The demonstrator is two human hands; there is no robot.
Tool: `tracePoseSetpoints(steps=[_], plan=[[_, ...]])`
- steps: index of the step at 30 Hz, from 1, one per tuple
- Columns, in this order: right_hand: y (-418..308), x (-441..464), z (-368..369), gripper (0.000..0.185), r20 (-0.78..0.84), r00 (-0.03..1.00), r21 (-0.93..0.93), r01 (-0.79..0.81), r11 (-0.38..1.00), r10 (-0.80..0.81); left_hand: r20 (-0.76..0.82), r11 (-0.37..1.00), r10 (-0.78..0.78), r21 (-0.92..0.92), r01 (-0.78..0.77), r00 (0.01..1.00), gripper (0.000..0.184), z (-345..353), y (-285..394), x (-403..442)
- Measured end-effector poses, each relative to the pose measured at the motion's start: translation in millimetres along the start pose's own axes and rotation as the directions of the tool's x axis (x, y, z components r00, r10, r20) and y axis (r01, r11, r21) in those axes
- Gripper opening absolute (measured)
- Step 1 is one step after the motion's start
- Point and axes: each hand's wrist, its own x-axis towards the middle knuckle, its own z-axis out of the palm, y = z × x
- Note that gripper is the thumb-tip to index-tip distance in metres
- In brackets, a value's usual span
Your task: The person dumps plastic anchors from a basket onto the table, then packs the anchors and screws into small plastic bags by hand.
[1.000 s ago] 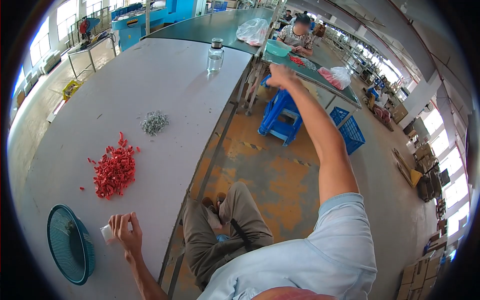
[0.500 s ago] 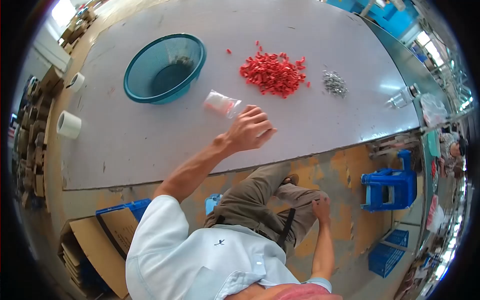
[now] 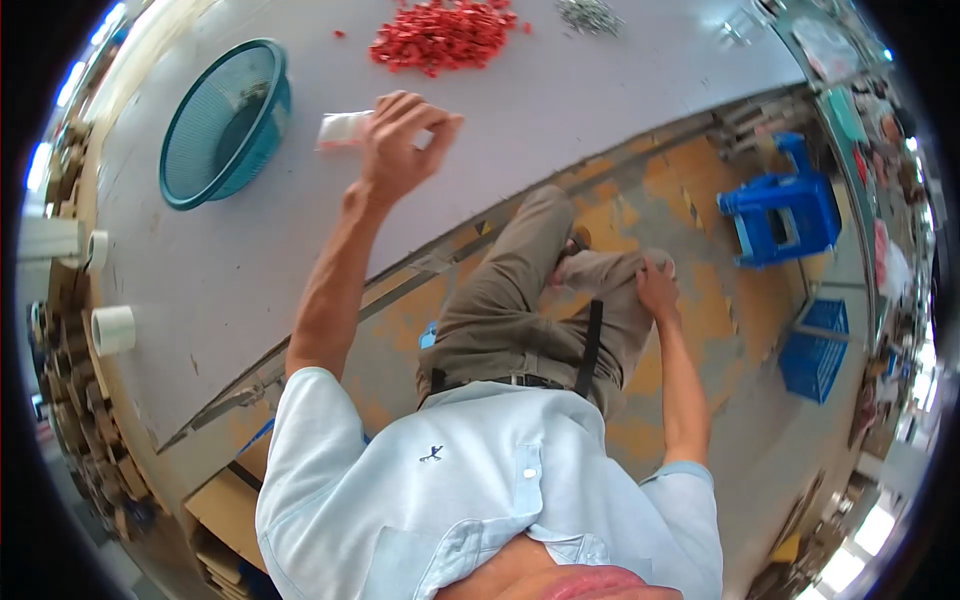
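Note:
My left hand (image 3: 402,145) is over the table with its fingers curled. They are closed at the right end of a small clear plastic bag (image 3: 342,131) with white and reddish contents, covering that end. Left of the bag stands a teal plastic basket (image 3: 277,140), tilted in view. Beyond my hand lies a heap of small red pieces (image 3: 440,38), with a smaller pile of silvery metal pieces (image 3: 590,16) to its right. My right hand (image 3: 657,287) rests on my knee, fingers laid over the trouser cloth, with no object visible in it.
Rolls of white tape (image 3: 113,330) stand at the table's left edge. A clear bottle-like object (image 3: 742,27) lies near the far right corner. Right of my legs are a blue plastic stool (image 3: 785,215) and a blue crate (image 3: 815,350). Cardboard (image 3: 232,510) stands at lower left.
The view has turned, so the basket, bag and piles sit further left and mostly higher. My left hand now overlaps more of the bag's right end. My right hand stays at the knee.

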Motion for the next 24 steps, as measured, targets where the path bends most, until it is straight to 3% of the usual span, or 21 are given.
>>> tracePoseSetpoints(steps=[3,4,5,6,7,9,10,11,13,15,16,17,19,24], plan=[[-6,-18,-9,0.047,-0.039,0.999,0.017,-0.027,0.999,0.028,0.018,0.998,-0.044,0.046,0.043,0.999,0.018,-1,-5,1],[18,-1,35,0.042,-0.139,0.989,0.044,0.060,0.997,-0.053,0.036,0.999,-0.027,0.047,0.025,0.999,0.018,-1,-3,3],[24,2,50,0.043,-0.024,0.979,-0.216,0.192,0.957,-0.202,0.036,0.997,-0.048,0.055,0.045,0.998,0.018,-4,4,3],[3,-25,20,0.042,-0.006,0.984,-0.217,0.173,0.961,-0.179,-0.018,0.999,0.033,0.027,-0.032,0.999,0.018,2,-2,-1],[23,-8,71,0.044,-0.146,0.973,-0.424,0.105,0.900,-0.182,-0.027,0.997,0.073,0.019,-0.073,0.997,0.018,8,-3,-2],[-6,-42,-11,0.061,-0.044,0.996,0.074,-0.074,0.995,0.077,0.049,0.997,0.082,0.012,-0.082,0.995,0.020,8,-5,0],[7,-48,-14,0.064,-0.156,0.982,0.251,-0.063,0.966,0.105,0.043,0.999,0.046,0.018,-0.047,0.998,0.021,7,4,3],[16,-49,-9,0.068,-0.253,0.960,0.412,-0.005,0.911,0.120,0.036,0.999,0.051,0.000,-0.051,0.998,0.021,8,10,7],[40,-61,6,0.066,-0.286,0.897,0.717,-0.032,0.696,0.336,0.027,0.998,0.058,-0.016,-0.058,0.998,0.021,6,16,9],[68,-66,80,0.055,-0.194,0.854,0.772,-0.171,0.611,0.484,0.020,1.000,0.010,0.001,-0.010,1.000,0.020,7,11,4],[74,-94,72,0.041,0.266,0.906,0.832,-0.388,0.396,0.328,0.020,1.000,0.012,-0.004,-0.012,1.000,0.020,10,13,7],[90,-100,151,0.035,0.401,0.887,0.843,-0.455,0.285,0.231,0.022,1.000,0.006,-0.007,-0.006,1.000,0.019,9,14,7],[54,-183,169,0.037,0.140,0.990,0.964,-0.144,0.221,0.032,0.037,1.000,-0.016,0.001,0.016,0.999,0.018,4,16,-3],[27,-194,151,0.037,0.113,0.989,0.982,-0.126,0.142,0.095,0.096,1.000,-0.015,0.021,0.013,0.995,0.018,15,6,-5]])
